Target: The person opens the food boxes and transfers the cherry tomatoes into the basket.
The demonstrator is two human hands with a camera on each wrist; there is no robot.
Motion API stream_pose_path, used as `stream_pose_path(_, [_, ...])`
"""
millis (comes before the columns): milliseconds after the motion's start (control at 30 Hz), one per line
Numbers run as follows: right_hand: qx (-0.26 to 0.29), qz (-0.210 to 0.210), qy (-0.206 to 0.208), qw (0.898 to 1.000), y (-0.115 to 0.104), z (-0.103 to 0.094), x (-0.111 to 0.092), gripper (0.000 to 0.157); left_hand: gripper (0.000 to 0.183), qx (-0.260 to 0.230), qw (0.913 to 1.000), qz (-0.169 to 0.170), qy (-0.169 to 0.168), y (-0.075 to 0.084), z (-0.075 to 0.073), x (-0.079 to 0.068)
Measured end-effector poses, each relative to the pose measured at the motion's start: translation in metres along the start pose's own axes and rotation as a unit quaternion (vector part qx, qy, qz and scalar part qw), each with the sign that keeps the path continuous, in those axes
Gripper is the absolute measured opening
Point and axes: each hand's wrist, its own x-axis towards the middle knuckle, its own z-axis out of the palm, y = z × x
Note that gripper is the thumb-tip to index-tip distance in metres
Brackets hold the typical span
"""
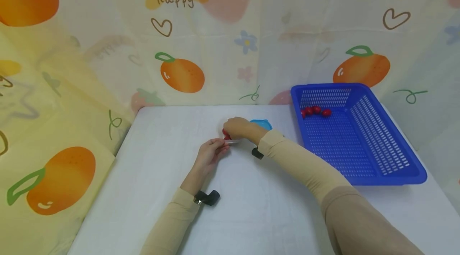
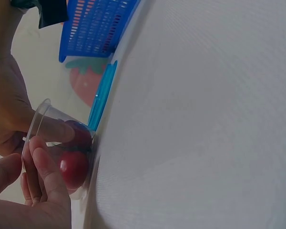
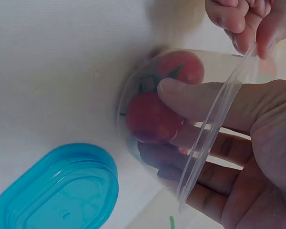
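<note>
A person's arms wear long, plain, pale beige sleeves; the left sleeve (image 1: pixel 170 221) and the right sleeve (image 1: pixel 305 167) each end in a simple cuff near the wrist. The cloth is softly creased along the right forearm. Farther up that arm, a curved edge separates the beige from a darker, taupe upper section (image 1: pixel 363 219). A small black device sits at each wrist: the left device (image 1: pixel 212 198) has a bent, rounded shape, and the right device (image 1: pixel 257 153) looks compact and blocky. Both hands are bare.
</note>
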Motion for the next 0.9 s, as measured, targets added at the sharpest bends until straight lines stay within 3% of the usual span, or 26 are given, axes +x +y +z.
stream_pose_path(900, [0.024, 0.002, -0.001, 1.000, 0.0035, -0.0047, -0.0056, 0.010, 0.020, 0.004, 1.0000, -0.001, 0.000, 0.0011, -0.0002, -0.0005])
